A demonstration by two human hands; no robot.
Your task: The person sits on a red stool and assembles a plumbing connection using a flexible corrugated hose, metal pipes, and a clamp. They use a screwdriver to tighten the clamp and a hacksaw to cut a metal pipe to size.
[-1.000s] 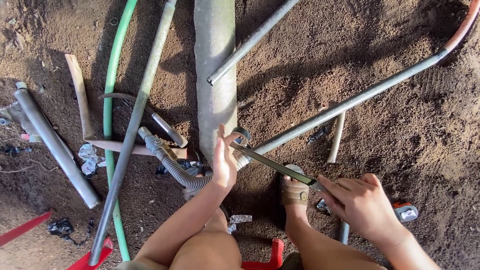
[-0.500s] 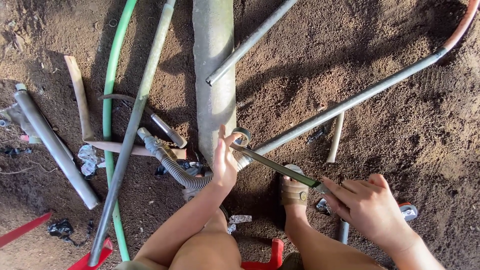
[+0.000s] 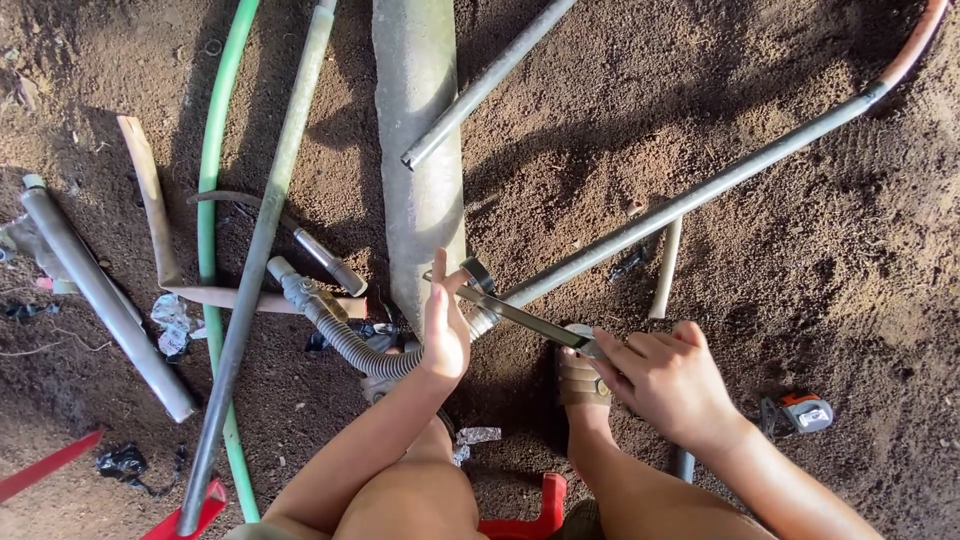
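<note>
My left hand rests against the near end of a long grey pipe that runs off to the upper right, fingers pointing up beside a threaded fitting. My right hand grips the handle of a flat metal tool, a saw or file, whose far end lies across the pipe end by my left fingers. A grey corrugated hose curls under my left wrist. My sandalled foot stands just below the tool.
A thick concrete post lies on the dirt, with a thin grey pipe across it. A green hose, a long grey pipe and a short pipe lie left. An orange tape measure sits right; a red stool is below.
My right hand has drawn the tool slightly back toward me and to the right. My left hand stays at the pipe end.
</note>
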